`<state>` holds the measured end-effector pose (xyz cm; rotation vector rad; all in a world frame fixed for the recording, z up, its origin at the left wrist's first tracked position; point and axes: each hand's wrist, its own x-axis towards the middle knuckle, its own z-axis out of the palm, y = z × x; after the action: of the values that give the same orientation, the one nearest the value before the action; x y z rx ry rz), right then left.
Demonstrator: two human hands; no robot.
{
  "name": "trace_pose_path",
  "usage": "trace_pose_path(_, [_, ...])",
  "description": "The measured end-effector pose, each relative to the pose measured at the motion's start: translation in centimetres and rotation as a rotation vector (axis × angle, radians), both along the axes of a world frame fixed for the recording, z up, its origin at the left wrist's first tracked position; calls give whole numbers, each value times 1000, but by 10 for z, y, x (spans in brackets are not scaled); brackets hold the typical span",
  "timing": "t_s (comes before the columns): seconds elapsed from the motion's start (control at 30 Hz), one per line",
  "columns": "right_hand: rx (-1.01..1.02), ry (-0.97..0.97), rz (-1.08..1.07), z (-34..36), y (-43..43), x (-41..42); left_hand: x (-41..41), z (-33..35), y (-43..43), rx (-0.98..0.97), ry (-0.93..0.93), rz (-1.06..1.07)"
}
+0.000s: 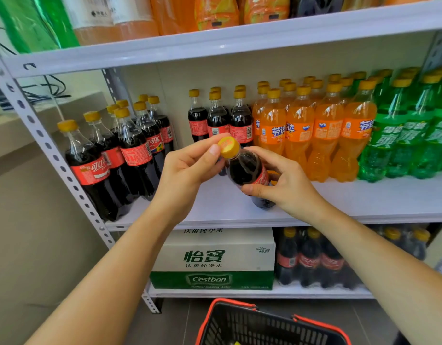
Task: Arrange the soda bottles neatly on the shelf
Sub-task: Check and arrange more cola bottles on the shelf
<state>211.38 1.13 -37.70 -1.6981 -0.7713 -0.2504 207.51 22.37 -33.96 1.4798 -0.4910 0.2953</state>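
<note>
Cola bottle (pixel 246 170): tilted over the middle shelf (pixel 364 195), gap between cola rows. Left hand (pixel 187 170) pinches cap; right hand (pixel 284 185) wraps body. Full, likely heavy; smooth plastic, possibly slippery. Hold at waist.

Two hands and two arms show, and both are bare. The left hand (pixel 187 168) has a short, plain thumb nail (pixel 214 149) right at the grip. The right hand (pixel 287 185) has a short, plain thumb nail (pixel 248 188) too, just below the grip. Back from the grip, the left forearm (pixel 110 270) and the right forearm (pixel 379 265) are bare all the way to the picture's edge. They look smooth.
</note>
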Motion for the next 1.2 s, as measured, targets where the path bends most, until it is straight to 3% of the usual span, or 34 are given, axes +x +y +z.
trace_pose_path(0.17, [1,-21,-2,1,-3,2,0,-3,-7,-147,-74,110])
trace_pose_path(0.37, [1,-33,-36,1,-7,7,0,-3,-19,-127,-168,192])
trace_pose_path(0.5, [197,86,-58,5,-13,11,6,-15,-17,53,-66,103])
trace_pose_path(0.67, [389,335,-39,10,-21,11,14,-51,-13,568,258,50])
trace_pose_path(0.77, [459,406,-47,11,-21,11,17,-69,-18,614,267,2])
trace_pose_path(0.83, [491,442,-71,13,-22,9,19,-72,-20,525,247,39])
trace_pose_path(0.97, [470,455,-158,22,-30,6,19,-74,-22,59,334,-63])
trace_pose_path(1.07, [263,435,-349,21,-43,1,19,-67,-23,-162,318,-84])
trace_pose_path(1.2, [-116,378,-513,14,-62,-10,19,-53,-18,-195,238,-3])
